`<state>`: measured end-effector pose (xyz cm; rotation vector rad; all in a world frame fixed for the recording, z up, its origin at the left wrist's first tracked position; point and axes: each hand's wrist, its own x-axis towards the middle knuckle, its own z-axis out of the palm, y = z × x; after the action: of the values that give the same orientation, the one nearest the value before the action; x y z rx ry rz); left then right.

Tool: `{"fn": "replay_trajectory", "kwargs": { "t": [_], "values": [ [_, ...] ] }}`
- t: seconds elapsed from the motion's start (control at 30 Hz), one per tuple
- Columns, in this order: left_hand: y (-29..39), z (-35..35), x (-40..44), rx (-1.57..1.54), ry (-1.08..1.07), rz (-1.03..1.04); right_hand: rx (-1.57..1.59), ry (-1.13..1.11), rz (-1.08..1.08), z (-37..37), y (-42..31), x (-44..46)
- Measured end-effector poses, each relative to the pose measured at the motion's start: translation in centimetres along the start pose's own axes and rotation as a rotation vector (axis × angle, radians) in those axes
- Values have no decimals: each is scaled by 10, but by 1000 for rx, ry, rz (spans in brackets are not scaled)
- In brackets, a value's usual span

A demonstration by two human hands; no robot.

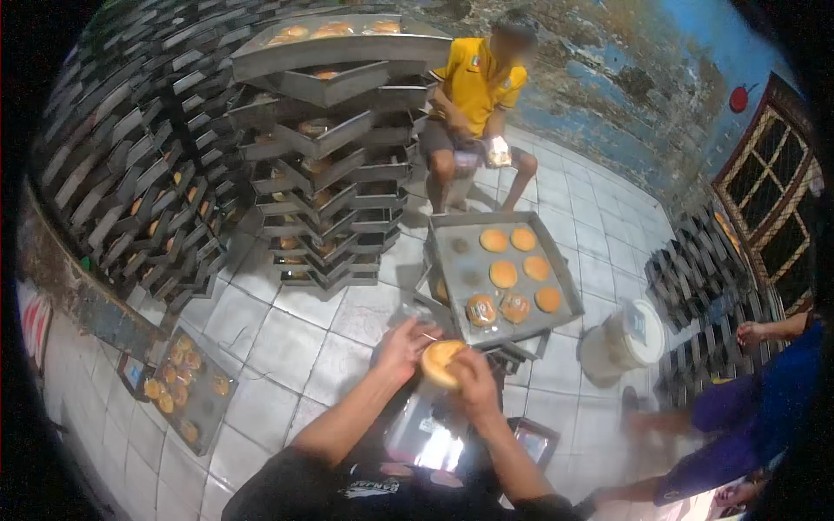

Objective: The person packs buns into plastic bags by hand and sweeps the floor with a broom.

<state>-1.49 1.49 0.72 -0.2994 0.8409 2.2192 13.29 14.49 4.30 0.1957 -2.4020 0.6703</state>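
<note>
My right hand (474, 384) grips a round golden bun (441, 358) above my lap. Close by on its left is my left hand (401, 349), fingers pinched on what looks like a thin clear plastic bag (419, 311); its edges are hard to make out. Across my lap lies a pile of clear plastic bags (426, 432), shiny in the light. Just ahead, a square metal tray (556, 234) carries several bare buns (502, 274). Two buns in clear wrappers, one of them a wrapped bun (481, 310), lie at its near side.
Tall stacks of metal trays (321, 174) rise at left. A lower tray (208, 408) with wrapped buns sits on the tiled floor. A white lidded bucket (622, 342) stands right. A person in yellow (473, 87) sits opposite; another person in blue (786, 391) is at right.
</note>
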Motion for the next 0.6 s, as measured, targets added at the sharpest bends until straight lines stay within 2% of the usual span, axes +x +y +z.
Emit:
{"fn": "replay_trajectory", "kwargs": {
  "t": [0.07, 0.13, 0.17, 0.23, 0.3, 0.37, 0.4, 0.43, 0.5, 0.57, 0.6],
  "values": [
    [-5, 14, -12, 30, -26, -81, -12, 207, 99, 3, 1, -1],
    [2, 40, -38, 70, -55, -230, -63, 175, 22, -6, -10, 11],
    [-2, 40, -47, 71, -43, -254, -110, 159, -49, -10, -18, 14],
    [-6, 32, -58, -11, -154, -225, -114, 124, 5, -9, -31, 21],
    [-8, -7, -32, -19, -86, -196, 125, 97, 52, 11, -44, 19],
    [9, -44, -16, -223, -348, -220, 224, -117, 132, 34, -64, 6],
    [20, -22, -36, -210, 19, -197, 139, -160, 85, 44, -60, -1],
    [14, -8, -49, -199, 19, -194, 43, -200, 32, 49, -51, -3],
    [-17, 3, -77, 199, -55, 125, -11, -147, 18, 45, -37, 1],
    [-24, 1, -80, 186, -82, 122, -60, -111, -9, 39, -29, 13],
    [-19, -9, -69, 30, -161, 106, -84, -173, -7, 33, -32, 19]
  ]
}}
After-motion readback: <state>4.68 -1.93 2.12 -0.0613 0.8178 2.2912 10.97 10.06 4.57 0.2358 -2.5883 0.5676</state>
